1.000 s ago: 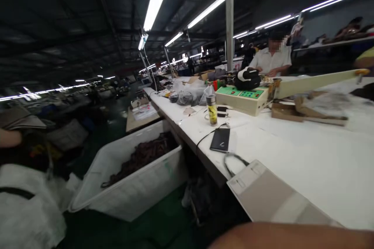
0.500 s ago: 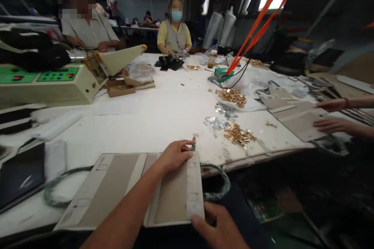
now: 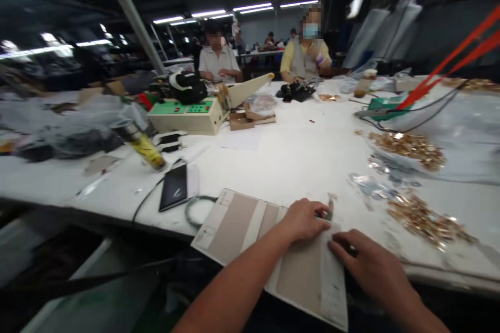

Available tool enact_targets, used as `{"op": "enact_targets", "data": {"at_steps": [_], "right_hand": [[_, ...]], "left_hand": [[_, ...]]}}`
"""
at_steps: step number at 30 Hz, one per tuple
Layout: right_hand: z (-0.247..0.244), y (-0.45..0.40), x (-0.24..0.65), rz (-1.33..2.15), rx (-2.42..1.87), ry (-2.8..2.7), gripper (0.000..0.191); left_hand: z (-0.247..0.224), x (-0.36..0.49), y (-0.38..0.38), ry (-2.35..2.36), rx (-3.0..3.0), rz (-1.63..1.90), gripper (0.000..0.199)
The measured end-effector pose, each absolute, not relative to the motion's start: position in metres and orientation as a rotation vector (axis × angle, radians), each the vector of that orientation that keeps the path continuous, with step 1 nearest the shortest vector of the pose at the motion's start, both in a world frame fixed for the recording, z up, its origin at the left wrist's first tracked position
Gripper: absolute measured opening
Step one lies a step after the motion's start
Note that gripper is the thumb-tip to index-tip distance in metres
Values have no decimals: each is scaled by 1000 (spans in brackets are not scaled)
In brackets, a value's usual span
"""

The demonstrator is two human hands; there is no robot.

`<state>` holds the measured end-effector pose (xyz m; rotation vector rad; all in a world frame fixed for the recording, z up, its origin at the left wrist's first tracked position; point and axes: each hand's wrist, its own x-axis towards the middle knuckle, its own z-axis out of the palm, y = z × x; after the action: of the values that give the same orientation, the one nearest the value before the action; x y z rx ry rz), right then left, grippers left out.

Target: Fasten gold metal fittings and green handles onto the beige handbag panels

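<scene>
An opened-out beige panel piece [image 3: 234, 223] lies at the table's front edge, overhanging it, with a green ring-shaped handle [image 3: 193, 213] beyond its left part. My left hand [image 3: 308, 221] rests on the panel's upper right corner, fingers curled around a small metal piece [image 3: 330, 210] at the edge. Close to its right, my right hand [image 3: 359, 255] pinches the panel's right edge between thumb and fingers. Piles of gold metal pieces [image 3: 425, 218] and silver plates [image 3: 371, 186] lie to the right of my hands.
A machine [image 3: 203, 117] with green control panels stands at the back left, near a cardboard box [image 3: 242, 120]. A black flat item [image 3: 174, 187] and a yellow-labelled cylinder [image 3: 146, 150] are left. Orange straps [image 3: 449, 65] hang at right. Two people [image 3: 219, 60] sit across the table.
The view has swung left. My right hand has moved up the panel's right edge, from its lower corner to near my left hand. The panel now lies more slanted.
</scene>
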<state>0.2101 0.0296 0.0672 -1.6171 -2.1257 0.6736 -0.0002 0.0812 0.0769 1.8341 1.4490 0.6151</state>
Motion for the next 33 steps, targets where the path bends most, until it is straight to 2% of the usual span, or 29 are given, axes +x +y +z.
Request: {"op": "enact_targets", "data": {"at_steps": [4,8,13,21,33], "right_hand": [[44,49,211,528,-1592,-2240,36],[52,44,211,393,-1625,-2253,33],[78,47,188,318,-1741,-2280,26],[84,39,187,348,-1690,-2283,18],[86,38,180,283,-1741,-2387,24]], "left_hand": [[71,-1,66,1574,1934,677,36],[70,-2,23,1545,2312,785,24],[67,-11,3,1639,2418,650,45],[64,-11,10,1611,2523,506,48],[61,-8,11,1614,2604,406,48]]}}
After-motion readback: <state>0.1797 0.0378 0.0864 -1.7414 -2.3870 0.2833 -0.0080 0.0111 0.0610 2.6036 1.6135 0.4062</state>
